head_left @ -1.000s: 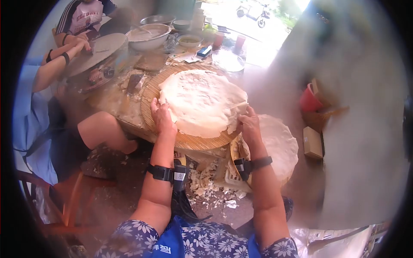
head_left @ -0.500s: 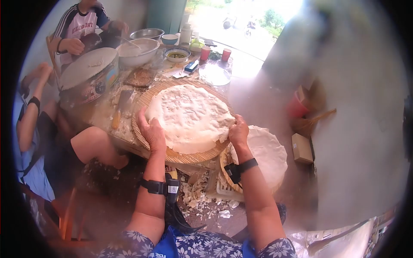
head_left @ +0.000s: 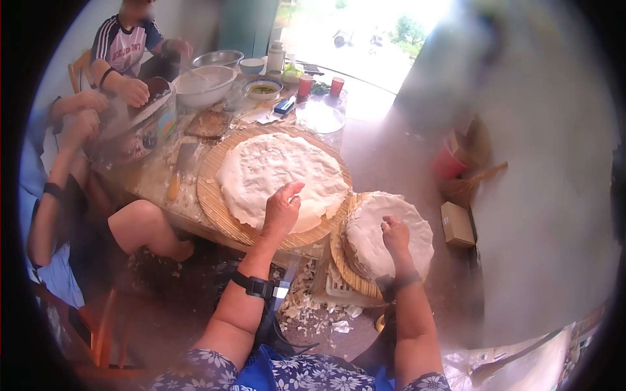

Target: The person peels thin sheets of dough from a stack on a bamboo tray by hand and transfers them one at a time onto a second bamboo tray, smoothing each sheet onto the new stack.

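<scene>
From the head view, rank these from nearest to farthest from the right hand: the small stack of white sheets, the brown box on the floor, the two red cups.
Measured from the right hand:
1. Small stack of white sheets, directly under the hand, touching it.
2. Brown box, on the floor to the right.
3. Two red cups, at the far end of the table.

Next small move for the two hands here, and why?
Probably the left hand peels the top white sheet at its near edge. It already rests there, fingers open, on the big bamboo tray, while the right hand lies on the lower stack.
</scene>
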The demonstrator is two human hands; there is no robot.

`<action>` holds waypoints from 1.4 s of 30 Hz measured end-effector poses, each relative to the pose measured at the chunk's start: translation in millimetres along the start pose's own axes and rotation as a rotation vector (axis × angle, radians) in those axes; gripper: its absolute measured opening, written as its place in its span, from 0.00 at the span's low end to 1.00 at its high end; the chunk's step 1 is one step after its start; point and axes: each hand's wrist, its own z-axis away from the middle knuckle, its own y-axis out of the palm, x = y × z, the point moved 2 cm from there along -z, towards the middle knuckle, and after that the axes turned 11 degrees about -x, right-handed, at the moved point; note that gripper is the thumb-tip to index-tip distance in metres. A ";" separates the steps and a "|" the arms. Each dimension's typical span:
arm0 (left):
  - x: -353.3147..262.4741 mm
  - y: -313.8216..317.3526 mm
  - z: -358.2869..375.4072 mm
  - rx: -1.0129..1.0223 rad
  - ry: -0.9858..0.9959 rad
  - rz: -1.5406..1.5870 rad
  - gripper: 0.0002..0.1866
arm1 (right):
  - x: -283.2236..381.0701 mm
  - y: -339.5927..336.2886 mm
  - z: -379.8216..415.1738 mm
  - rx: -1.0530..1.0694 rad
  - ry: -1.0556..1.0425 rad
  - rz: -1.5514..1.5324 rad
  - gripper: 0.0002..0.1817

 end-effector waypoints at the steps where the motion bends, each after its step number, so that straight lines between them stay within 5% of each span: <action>1: -2.3 3.7 2.2 0.031 -0.025 0.049 0.16 | -23.4 -8.9 6.3 -0.024 -0.004 0.019 0.13; 8: -29.1 47.2 28.6 0.425 -0.116 0.273 0.17 | -159.2 -53.1 56.6 -0.023 0.365 0.064 0.15; 15: -33.8 110.2 71.9 0.777 -0.197 0.277 0.19 | -213.8 -42.8 72.6 0.013 0.599 -0.035 0.15; 19: -25.6 135.0 87.7 0.709 -0.283 0.198 0.21 | -199.0 -53.4 71.9 -0.042 0.499 0.112 0.15; 28: -3.0 156.9 113.8 0.502 -0.895 0.234 0.29 | -217.4 -50.7 76.8 -0.001 0.550 -0.001 0.14; 34: 34.9 172.6 119.5 0.332 -0.944 0.200 0.28 | -201.8 -68.0 71.8 0.074 0.495 0.247 0.14; 42: 52.9 187.0 114.9 0.257 -0.964 0.198 0.30 | -223.8 -67.5 76.5 0.053 0.506 0.120 0.14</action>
